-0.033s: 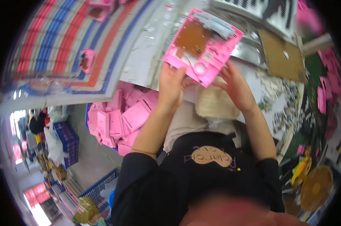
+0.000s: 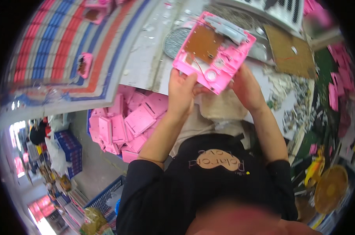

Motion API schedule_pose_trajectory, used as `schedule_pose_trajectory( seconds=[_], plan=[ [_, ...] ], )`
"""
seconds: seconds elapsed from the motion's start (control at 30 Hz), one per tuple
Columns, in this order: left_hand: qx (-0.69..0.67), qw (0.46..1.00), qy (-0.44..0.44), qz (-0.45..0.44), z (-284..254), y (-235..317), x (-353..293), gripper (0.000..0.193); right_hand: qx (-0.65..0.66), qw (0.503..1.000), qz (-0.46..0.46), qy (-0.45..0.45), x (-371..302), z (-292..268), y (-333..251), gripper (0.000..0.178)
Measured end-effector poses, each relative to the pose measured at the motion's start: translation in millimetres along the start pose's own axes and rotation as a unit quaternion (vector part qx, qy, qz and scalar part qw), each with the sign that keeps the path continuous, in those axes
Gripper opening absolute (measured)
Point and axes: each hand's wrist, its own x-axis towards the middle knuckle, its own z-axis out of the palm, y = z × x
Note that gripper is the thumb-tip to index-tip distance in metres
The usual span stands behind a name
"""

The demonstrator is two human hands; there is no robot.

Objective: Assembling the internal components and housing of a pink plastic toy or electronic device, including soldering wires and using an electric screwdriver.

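Both hands hold up a pink plastic casing (image 2: 234, 58), open side up, tilted above the white worktop. Inside it are a brown circuit board (image 2: 204, 44), a grey cylindrical unit (image 2: 226, 29), thin wires and a round white part (image 2: 211, 75). My left hand (image 2: 182, 87) grips the near left edge, thumb on the rim. Around the near right edge wraps my right hand (image 2: 247, 87), its fingertips partly hidden under the casing. A round metal dish (image 2: 176, 42) filled with small silvery pieces, perhaps screws, sits just behind the casing's left side.
Left of my lap stands a bin heaped with pink plastic covers (image 2: 135, 120). A striped sheet (image 2: 54, 51) covers the left table, with another pink casing (image 2: 84, 64) on it. Small metal parts (image 2: 297, 113) lie in piles at right, near a cardboard piece (image 2: 289, 51). A blue basket (image 2: 107, 197) is lower left.
The casing and both hands have come slightly nearer to me, and more of the round metal dish shows behind it. Both hands keep their hold.
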Motion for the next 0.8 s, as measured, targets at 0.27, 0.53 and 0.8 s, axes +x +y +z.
schedule_pose_trajectory(
  seconds=[0.27,0.53,0.8],
  plan=[
    [0.409,0.890,-0.144,-0.142,-30,-16,-57,0.039,-0.188,0.978,-0.049,0.070,-31,-63,-21,0.038],
    [0.633,0.676,-0.285,0.248,-33,-31,-39,0.059,-0.701,0.701,-0.107,0.069,-34,-63,-11,0.055],
    [0.684,0.580,-0.340,0.283,-33,-33,-26,0.060,-0.703,0.698,-0.107,0.080,-19,-83,-19,0.042]
  ],
)
